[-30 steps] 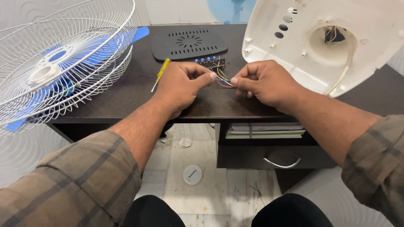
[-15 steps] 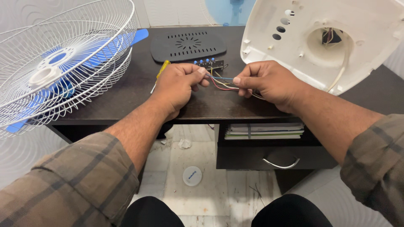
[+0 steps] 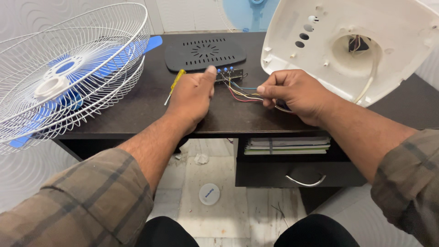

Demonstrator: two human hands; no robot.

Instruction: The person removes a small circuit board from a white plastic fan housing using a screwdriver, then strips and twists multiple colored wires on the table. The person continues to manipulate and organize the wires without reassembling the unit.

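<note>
A small circuit board with blue buttons lies on the dark desk, with several coloured wires running off it to the right. My left hand rests on the desk with its thumb at the board's left end. My right hand pinches the wires between thumb and fingers, a little to the right of the board. A yellow-handled screwdriver lies just left of my left hand.
A dark vented plastic cover lies behind the board. A white fan base shell with a cable stands at the right. A white wire fan guard with blue blades covers the desk's left. Below are a shelf of papers, a drawer and a round white lid.
My hands have drawn apart: the left has moved to the board's left end, the right holds the wires further right, so the board and wires now show between them.
</note>
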